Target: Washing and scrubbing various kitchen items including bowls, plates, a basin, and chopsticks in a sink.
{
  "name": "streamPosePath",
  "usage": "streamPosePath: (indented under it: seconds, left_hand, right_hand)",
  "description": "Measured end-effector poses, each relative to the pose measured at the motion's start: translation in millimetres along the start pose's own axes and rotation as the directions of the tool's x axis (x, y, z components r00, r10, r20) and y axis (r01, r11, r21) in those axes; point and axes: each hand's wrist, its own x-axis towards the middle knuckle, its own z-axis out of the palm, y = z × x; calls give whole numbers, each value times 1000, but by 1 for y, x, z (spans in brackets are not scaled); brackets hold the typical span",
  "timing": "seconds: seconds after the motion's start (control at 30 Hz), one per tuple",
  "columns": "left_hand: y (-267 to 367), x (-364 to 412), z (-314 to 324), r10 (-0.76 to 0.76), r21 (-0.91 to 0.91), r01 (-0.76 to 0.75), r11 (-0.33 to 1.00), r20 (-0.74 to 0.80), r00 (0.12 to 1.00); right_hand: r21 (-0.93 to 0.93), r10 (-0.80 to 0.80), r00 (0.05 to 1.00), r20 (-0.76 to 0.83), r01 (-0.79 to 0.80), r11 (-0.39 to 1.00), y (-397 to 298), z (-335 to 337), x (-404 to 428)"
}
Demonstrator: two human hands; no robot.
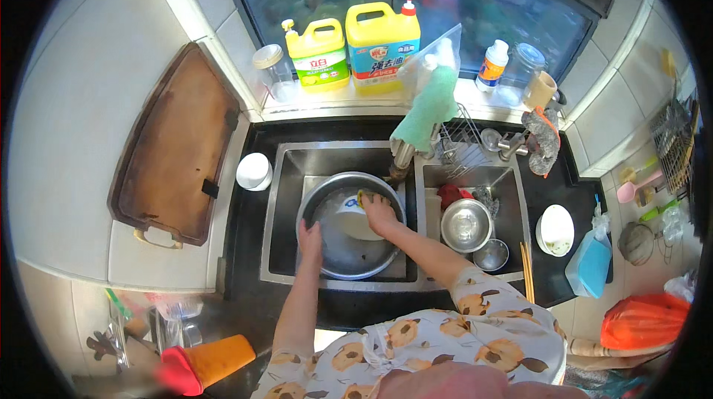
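A round metal basin (pixel 352 275) holding cloudy water stands in the left sink bowl (pixel 341 286). My left hand (pixel 311 242) grips its left rim. My right hand (pixel 380 214) reaches into the basin and presses a small yellow scrubber (pixel 361 199), mostly covered by the fingers, against a white dish (pixel 346 208) with blue decoration. Part of that dish lies under the water, so whether it is a bowl or a plate is hard to tell. The faucet (pixel 402 160) hangs over the sink divider, with a green cloth (pixel 428 106) draped on its neck.
The right sink bowl contains a steel bowl (pixel 467 225) and a smaller metal bowl (pixel 491 255). Chopsticks (pixel 526 274) lie across its edge. White bowls (pixel 254 171) stand left; another white bowl (pixel 555 230) stands right, near a blue container (pixel 589 265). Yellow detergent jugs (pixel 383 48) line the windowsill.
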Motion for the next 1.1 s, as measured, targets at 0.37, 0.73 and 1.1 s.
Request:
streamPosePath:
  seconds: [0.37,0.73,1.1]
  left_hand:
    - [-48,5,-5,147,670,-90,737,-30,989]
    - [67,-47,5,-209,212,149,966,300,931]
    - [94,-75,24,635,643,-510,571,49,771]
  right_hand:
    - [83,136,985,110,-145,986,-15,44,-1]
    - [841,285,838,466,-519,151,-15,15,-40]
    - [752,-354,904,-241,404,520,-83,-13,-47]
